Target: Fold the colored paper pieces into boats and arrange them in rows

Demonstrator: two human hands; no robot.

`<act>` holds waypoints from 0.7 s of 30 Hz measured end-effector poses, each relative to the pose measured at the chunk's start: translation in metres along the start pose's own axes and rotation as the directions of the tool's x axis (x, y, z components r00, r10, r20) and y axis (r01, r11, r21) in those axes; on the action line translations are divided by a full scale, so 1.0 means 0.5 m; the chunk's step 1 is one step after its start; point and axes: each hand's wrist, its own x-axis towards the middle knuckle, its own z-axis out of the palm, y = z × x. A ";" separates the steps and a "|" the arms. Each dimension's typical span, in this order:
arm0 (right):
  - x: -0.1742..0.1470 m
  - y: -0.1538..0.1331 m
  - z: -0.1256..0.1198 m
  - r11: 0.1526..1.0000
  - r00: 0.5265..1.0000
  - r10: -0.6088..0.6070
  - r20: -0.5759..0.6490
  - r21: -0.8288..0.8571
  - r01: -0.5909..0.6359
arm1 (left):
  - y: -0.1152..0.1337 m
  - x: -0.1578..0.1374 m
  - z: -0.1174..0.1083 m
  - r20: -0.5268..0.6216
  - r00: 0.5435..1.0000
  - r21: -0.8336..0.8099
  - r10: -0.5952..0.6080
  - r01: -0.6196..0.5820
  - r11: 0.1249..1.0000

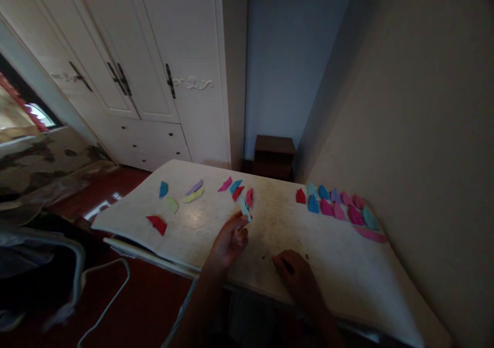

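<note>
Left hand (231, 239) pinches light-blue folded paper piece (244, 207); right hand (298, 273) curled at white table (272, 216) (can't tell if gripping).

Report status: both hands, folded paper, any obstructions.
Left hand: pinching pale blue folded paper. Right hand: curled over tabletop, no paper visible in it. Near the held piece: pink folded paper.

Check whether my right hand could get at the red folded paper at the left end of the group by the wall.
Probably yes: your right hand seems empty, no other paper lies between it and the red folded paper, and your left hand is off to the side.
</note>
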 end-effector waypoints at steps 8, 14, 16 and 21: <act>0.001 0.004 0.005 0.999 1.000 -0.013 0.004 -0.035 0.013 | -0.068 0.030 0.063 0.037 0.997 0.329 0.065 -0.073 0.942; 0.006 0.006 0.011 0.999 1.000 -0.002 -0.009 -0.037 0.002 | -0.129 0.091 0.122 0.188 0.981 0.551 0.039 -0.138 0.823; 0.006 0.006 0.010 1.000 1.000 0.010 -0.010 0.009 -0.009 | -0.152 0.114 0.149 0.200 0.978 0.563 -0.066 -0.059 0.824; -0.008 0.014 -0.017 0.984 0.998 0.049 -0.044 0.175 -0.041 | -0.216 0.159 0.207 0.100 0.919 0.410 -0.382 0.312 0.857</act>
